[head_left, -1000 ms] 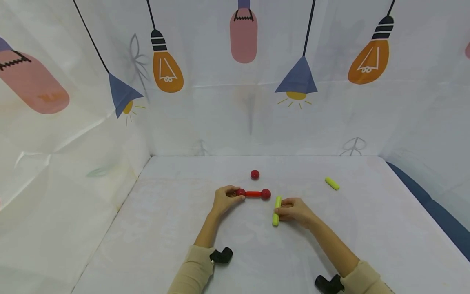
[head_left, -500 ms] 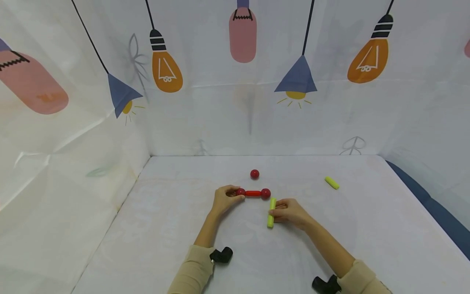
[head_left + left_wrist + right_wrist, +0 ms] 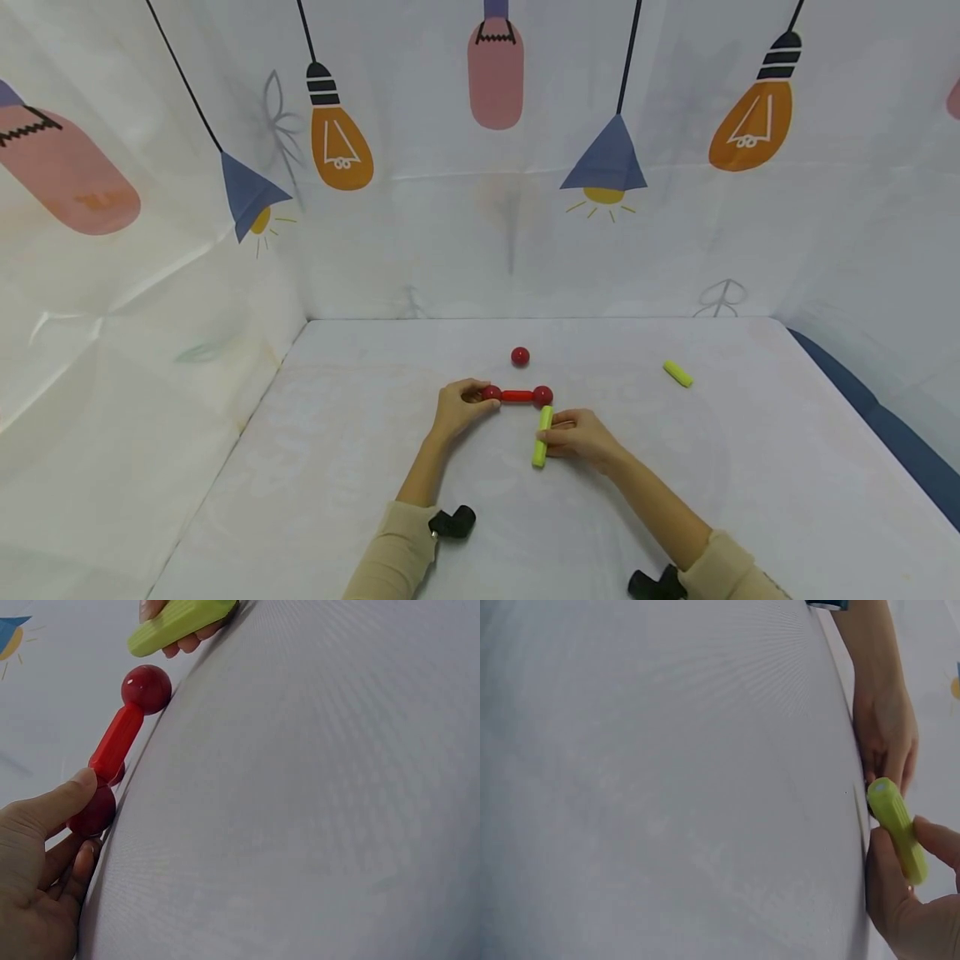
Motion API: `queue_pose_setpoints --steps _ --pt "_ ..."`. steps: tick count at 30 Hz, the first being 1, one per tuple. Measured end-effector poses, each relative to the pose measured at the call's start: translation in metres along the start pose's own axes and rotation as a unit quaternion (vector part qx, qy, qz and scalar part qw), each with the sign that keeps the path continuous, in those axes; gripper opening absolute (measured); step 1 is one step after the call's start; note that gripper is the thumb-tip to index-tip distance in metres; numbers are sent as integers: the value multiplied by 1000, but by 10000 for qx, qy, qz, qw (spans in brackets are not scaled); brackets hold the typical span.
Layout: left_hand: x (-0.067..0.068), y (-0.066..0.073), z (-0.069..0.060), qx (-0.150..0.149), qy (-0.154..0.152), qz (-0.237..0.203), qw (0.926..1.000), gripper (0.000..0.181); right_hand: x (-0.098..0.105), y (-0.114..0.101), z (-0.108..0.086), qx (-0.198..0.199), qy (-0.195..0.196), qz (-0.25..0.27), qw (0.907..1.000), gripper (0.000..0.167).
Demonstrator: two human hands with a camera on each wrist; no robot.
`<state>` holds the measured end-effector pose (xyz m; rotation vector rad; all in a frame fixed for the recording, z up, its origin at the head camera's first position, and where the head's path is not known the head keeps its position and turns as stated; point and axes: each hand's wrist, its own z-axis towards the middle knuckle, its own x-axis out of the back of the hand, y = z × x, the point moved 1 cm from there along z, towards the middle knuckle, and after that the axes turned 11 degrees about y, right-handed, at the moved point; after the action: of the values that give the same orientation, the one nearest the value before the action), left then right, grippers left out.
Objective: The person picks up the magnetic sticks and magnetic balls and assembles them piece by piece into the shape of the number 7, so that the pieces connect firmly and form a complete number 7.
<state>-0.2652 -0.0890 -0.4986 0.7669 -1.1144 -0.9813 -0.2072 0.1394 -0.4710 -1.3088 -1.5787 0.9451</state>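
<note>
On the white table, a red rod (image 3: 517,396) joins two darker red balls, one at each end. My left hand (image 3: 457,408) holds the left ball (image 3: 94,812) between thumb and fingers, and the thumb tip reaches the rod's end. My right hand (image 3: 587,438) pinches a yellow-green rod (image 3: 541,448), which points away from me. Its far end is close to the right ball (image 3: 543,396); in the left wrist view a small gap shows between them. The right wrist view shows this rod (image 3: 897,831) between thumb and fingertips.
Behind the joined pieces lies a loose red ball (image 3: 521,357). A second yellow-green rod (image 3: 678,373) lies farther back on the right. White sheeting (image 3: 450,242) printed with lamps rises at the table's back edge and left side.
My right hand has carried the yellow-green rod leftward, bringing its far end just in front of the right red ball. My left hand and the joined red pieces have stayed still.
</note>
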Motion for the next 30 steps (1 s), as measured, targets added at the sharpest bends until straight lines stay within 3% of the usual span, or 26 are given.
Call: queue_pose_setpoints --steps 14,23,30 --pt "0 0 -1 27 -14 -47 10000 33 -8 -3 1 -289 328 226 9988 51" --pt "-1 -3 1 -173 78 -97 9998 33 -7 -5 5 -408 288 440 9978 49" --pt "-1 -3 0 -110 70 -76 9999 32 -7 -4 9 -408 227 541 9974 49"
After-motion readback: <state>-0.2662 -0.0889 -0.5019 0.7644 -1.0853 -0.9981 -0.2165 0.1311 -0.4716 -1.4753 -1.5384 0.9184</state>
